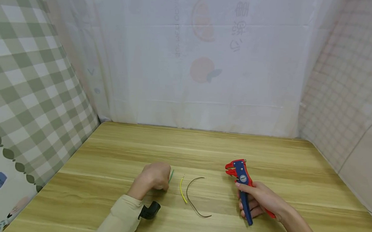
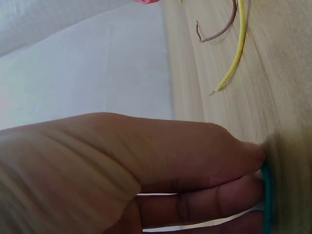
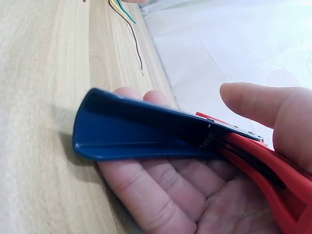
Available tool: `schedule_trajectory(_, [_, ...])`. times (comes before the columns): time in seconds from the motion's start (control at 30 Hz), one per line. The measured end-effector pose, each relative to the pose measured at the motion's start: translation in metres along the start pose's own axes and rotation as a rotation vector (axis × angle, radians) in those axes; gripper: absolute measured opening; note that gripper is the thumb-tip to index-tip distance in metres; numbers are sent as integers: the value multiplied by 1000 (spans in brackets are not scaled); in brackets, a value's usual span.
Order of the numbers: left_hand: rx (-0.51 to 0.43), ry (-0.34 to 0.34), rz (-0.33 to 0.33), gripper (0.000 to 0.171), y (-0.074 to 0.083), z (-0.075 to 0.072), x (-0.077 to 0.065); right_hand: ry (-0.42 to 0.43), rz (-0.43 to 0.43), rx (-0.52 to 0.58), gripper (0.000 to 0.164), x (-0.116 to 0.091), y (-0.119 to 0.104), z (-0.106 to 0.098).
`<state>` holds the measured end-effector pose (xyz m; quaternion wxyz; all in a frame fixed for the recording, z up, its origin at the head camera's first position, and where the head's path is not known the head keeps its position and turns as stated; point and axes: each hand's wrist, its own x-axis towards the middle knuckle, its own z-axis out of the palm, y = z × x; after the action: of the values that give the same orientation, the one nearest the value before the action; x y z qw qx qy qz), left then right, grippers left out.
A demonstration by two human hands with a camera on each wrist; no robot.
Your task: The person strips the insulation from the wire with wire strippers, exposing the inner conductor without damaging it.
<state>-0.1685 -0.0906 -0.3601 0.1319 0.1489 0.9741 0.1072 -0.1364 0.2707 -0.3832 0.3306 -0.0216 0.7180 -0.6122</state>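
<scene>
In the head view, my left hand (image 1: 156, 176) is down at the tabletop, its fingers bent over a short green wire (image 1: 171, 176). The left wrist view has thumb and fingertips pinching that wire (image 2: 267, 200) against the wood. My right hand (image 1: 265, 197) grips a wire stripper (image 1: 243, 174) with a blue and a red handle, its red jaws apart and pointing left. Fingers lie under the blue handle (image 3: 131, 126) in the right wrist view. Between the hands lie a short yellow wire (image 1: 181, 189) and a longer, curved brown wire (image 1: 187, 191).
The wood-grain table (image 1: 125, 144) ends at a white printed sheet (image 1: 144, 76) at the back. A green checked cloth (image 1: 35, 71) hangs along the left side, and a pale gridded cloth (image 1: 343, 84) along the right.
</scene>
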Motion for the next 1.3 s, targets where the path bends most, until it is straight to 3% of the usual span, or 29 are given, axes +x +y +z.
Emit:
schedule_trajectory(0.57, [10,-5,0,47,-3,-2,-1,2,4,0,47,1,0,0])
schedule_trajectory(0.97, [71,12,-34,46,-2,6,10,2,9,4,47,1,2,0])
schedule_trajectory(1.13, [12,2,-9,51,-6,3,8,-4,11,6,47,1,3,0])
schedule_trajectory(1.3, [-60,-1,10,44,-11,-4,2,1,11,1,47,2,2,0])
